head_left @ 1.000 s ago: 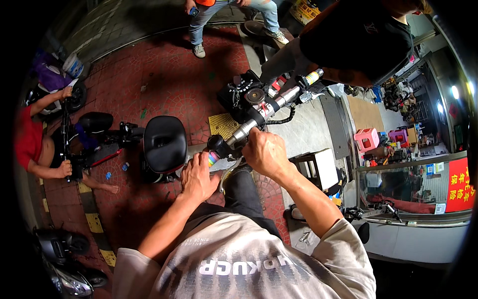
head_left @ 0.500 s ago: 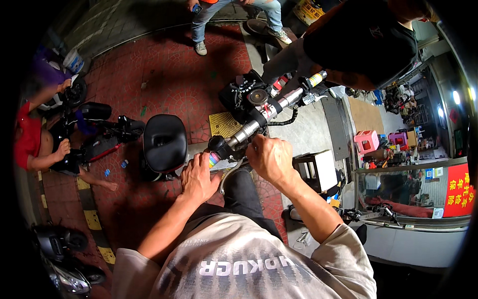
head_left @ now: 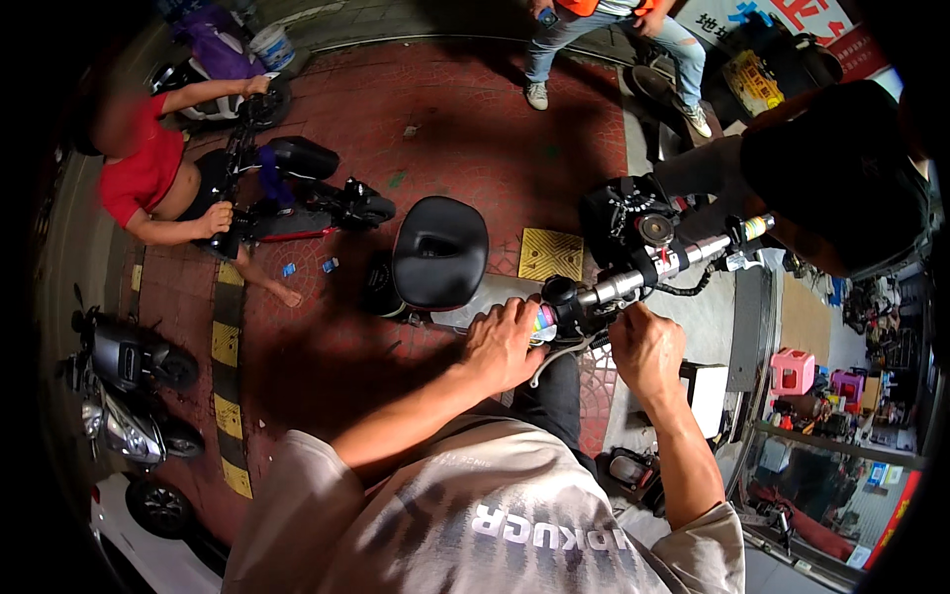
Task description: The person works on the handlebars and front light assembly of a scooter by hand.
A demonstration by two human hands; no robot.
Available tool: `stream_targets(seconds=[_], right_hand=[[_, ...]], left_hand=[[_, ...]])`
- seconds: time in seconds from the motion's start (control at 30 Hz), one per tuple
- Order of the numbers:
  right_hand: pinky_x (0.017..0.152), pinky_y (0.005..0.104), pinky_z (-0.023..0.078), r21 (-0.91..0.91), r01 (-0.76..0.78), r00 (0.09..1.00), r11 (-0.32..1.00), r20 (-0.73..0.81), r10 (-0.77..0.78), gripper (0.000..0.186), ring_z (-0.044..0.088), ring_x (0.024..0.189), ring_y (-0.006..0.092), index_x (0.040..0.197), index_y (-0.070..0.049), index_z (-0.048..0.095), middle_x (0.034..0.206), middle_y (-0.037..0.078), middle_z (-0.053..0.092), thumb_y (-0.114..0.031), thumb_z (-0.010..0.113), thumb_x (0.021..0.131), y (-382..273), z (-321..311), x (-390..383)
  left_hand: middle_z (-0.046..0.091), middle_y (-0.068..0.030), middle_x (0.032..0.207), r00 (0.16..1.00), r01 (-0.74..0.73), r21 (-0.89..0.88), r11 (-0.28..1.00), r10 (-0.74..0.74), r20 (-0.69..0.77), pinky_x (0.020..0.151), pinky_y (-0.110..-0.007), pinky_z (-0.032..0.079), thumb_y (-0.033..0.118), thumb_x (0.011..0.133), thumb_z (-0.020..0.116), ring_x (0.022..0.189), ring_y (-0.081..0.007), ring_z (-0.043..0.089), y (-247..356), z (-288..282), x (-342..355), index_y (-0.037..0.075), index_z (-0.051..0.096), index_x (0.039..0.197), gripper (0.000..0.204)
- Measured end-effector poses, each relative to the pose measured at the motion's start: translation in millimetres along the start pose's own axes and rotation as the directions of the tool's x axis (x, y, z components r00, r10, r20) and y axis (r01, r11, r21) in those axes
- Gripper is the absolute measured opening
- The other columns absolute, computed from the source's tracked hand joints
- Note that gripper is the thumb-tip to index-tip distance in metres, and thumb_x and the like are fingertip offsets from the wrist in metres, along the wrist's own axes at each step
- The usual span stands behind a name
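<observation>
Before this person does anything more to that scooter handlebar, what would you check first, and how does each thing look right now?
1. Left hand on the end of the handlebar: ok, it is closed around the coloured grip.
2. Right hand on the bar: cannot tell, it sits just below the bar and contact is hidden.
3. Tool in either hand: cannot tell, none shows.
4. Cable free of the hands: ok, it loops farther along the bar.
5. Seat clear of the hands: ok, apart to the left.
6. Person in red nearby: ok, busy at another scooter, well apart.
</observation>
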State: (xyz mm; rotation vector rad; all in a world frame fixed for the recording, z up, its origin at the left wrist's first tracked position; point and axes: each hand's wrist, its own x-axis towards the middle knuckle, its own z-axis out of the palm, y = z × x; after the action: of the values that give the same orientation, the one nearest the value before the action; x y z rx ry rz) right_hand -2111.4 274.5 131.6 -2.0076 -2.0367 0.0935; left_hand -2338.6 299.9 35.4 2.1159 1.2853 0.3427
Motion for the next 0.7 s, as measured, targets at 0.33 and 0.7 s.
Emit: stream_targets(seconds=[0.33,0.7], right_hand=[[0.056,0.0476,0.053,0.027,0.082,0.997,0.996,0.008,-0.083,0.012,0.066,0.058,0.0388,0.082,-0.005,0.060,0.067,0.016,0.067,-0.012,0.069,0.086,12.5,4.9,2.9],[0.066,0.0463,0.055,0.146,0.592,0.769,0.793,0.194,-0.609,0.023,0.067,0.067,0.0370,0.101,-0.002,0.072,0.077,0.013,0.069,-0.005,0.070,0.078,32.3,-24.3,40.8]], left_hand=[[0.056,-0.0188,0.131,1.000,-0.003,0.043,0.999,0.003,0.002,0.092,-0.055,0.052,0.032,0.087,0.077,0.114,-0.0388,0.062,0.7,1.9,2.2,0.005,0.047,0.145,0.071],[0.055,-0.0185,0.134,0.999,0.030,0.039,0.999,-0.031,0.026,0.096,-0.057,0.050,0.038,0.089,0.077,0.120,-0.0394,0.060,1.2,0.8,0.6,0.006,0.048,0.143,0.069]])
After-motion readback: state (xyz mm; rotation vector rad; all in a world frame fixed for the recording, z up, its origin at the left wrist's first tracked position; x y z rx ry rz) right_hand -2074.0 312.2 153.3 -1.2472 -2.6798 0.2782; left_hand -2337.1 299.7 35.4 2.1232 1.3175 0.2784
